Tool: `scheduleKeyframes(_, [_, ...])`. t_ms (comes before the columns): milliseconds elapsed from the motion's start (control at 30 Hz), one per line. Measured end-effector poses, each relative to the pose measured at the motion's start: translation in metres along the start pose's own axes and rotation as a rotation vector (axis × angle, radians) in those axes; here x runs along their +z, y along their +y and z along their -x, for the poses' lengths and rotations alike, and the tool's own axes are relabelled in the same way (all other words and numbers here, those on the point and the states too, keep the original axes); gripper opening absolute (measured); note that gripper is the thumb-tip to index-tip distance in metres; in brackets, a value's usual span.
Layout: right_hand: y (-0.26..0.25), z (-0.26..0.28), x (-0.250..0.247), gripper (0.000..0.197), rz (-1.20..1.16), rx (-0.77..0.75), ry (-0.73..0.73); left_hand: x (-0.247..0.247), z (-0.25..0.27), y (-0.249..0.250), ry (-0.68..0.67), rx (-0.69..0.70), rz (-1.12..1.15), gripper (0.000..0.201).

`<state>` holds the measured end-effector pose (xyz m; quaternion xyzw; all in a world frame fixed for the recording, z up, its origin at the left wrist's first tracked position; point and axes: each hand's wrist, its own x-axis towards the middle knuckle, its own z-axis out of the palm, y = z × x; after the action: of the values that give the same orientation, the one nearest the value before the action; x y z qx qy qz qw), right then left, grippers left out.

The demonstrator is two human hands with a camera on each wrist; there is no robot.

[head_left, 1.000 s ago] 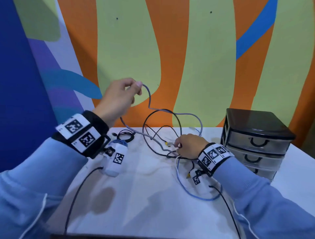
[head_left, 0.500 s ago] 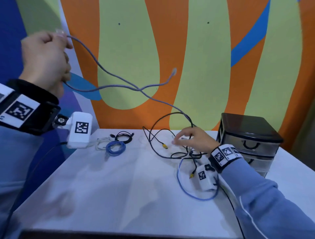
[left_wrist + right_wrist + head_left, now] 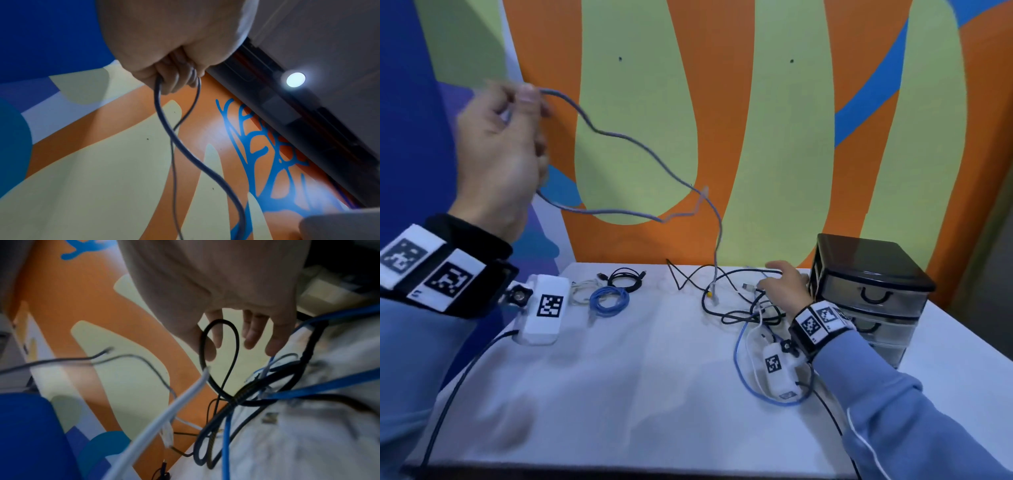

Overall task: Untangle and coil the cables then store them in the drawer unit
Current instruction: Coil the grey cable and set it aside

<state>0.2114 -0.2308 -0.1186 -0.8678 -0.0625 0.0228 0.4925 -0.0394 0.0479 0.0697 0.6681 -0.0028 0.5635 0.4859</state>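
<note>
The grey cable point(image 3: 640, 147) hangs in the air above the white table point(image 3: 654, 377), well to the left of the black drawer unit point(image 3: 866, 284). The left hand point(image 3: 500, 154) is raised high at the far left, its fingers curled round the cable, with two strands leaving the fist in the left wrist view point(image 3: 164, 116). One strand arcs across and drops to the tabletop left of the unit, its lower end lying by a yellow-tipped plug; the other loops back with its clear plug point(image 3: 703, 192) dangling free in mid-air.

Just left of the drawer unit, the right hand point(image 3: 784, 291) rests on the tangle of cables point(image 3: 746, 308), fingers straight and spread, gripping nothing. In the right wrist view a black loop point(image 3: 220, 356) stands in front of those fingers, though blur makes it hard to say whether it touches them. A blue cable point(image 3: 743, 370) and a white cable point(image 3: 751, 356) trail from the tangle toward the near edge.

Far to the left of the unit, at the back of the table, lie a coiled blue cable point(image 3: 608, 298), a coiled black cable point(image 3: 625, 278) and a pale coil point(image 3: 582, 294), close together. The drawers of the unit are all closed.
</note>
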Motion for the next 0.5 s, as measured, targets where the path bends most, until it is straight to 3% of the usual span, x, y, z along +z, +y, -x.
scheduleKeyframes(67, [-0.007,0.007,0.003,0.065,0.143,-0.072,-0.009,0.015,0.008,0.006,-0.101,0.016,0.025,0.028])
scheduleKeyframes(167, [-0.025,0.02,0.006,0.103,0.346,-0.394,-0.043,0.026,0.013,0.02,-0.143,0.016,0.125,0.026])
scheduleKeyframes(233, [-0.038,0.032,0.008,0.12,0.411,-0.59,-0.146,0.027,0.012,0.031,-0.153,0.018,0.185,0.026])
scheduleKeyframes(267, [-0.044,0.037,0.01,0.116,0.369,-0.634,-0.221,0.028,0.011,0.036,-0.156,0.024,0.204,0.026])
scheduleKeyframes(300, [-0.049,0.042,0.013,0.101,0.286,-0.648,-0.282,0.028,0.01,0.041,-0.156,0.034,0.216,0.026])
scheduleKeyframes(367, [-0.058,0.044,0.019,0.042,0.107,-0.624,-0.294,0.024,0.005,0.047,-0.142,0.07,0.222,0.026])
scheduleKeyframes(400, [-0.061,0.042,0.022,0.029,0.0,-0.603,-0.23,0.019,0.0,0.047,-0.119,0.087,0.224,0.026])
scheduleKeyframes(500, [-0.064,0.036,0.019,0.041,-0.349,-0.402,-0.117,-0.008,-0.018,0.037,-0.028,0.049,0.211,0.025])
